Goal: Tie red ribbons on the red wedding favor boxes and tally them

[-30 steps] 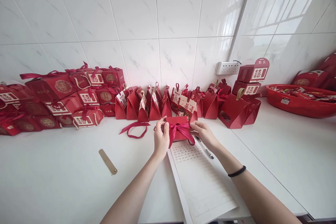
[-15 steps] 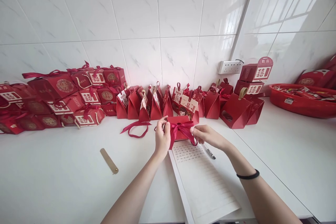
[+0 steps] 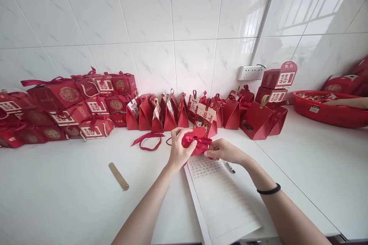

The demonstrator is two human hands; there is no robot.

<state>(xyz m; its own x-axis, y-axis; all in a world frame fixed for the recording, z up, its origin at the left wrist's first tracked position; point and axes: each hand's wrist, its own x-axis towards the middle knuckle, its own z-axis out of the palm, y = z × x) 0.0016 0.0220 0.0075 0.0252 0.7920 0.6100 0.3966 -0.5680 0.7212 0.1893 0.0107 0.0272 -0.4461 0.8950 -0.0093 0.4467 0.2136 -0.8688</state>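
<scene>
A small red box (image 3: 198, 133) with a crimson ribbon bow (image 3: 202, 141) on its front is between my hands, over the top of a handwritten notebook (image 3: 227, 203). My left hand (image 3: 181, 147) grips the box's left side, its thumb lying on the bow's left loop. The fingers of my right hand (image 3: 222, 150) are pinched on the ribbon at the bow's right side. Just left of the box, a loose crimson ribbon (image 3: 149, 142) lies curled on the white table (image 3: 71, 199).
Red boxes (image 3: 69, 99) are stacked at the left. Triangular red boxes (image 3: 231, 114) stand along the tiled wall. A pen (image 3: 230, 167) lies by the notebook, a tan strap (image 3: 118, 176) further left. Another person's arm (image 3: 350, 102) reaches into a red basin (image 3: 330, 113) of small packets.
My left thumb has moved right onto the bow. My right hand has shifted slightly left and down along the ribbon. Another person's arm has come in over the basin from the right.
</scene>
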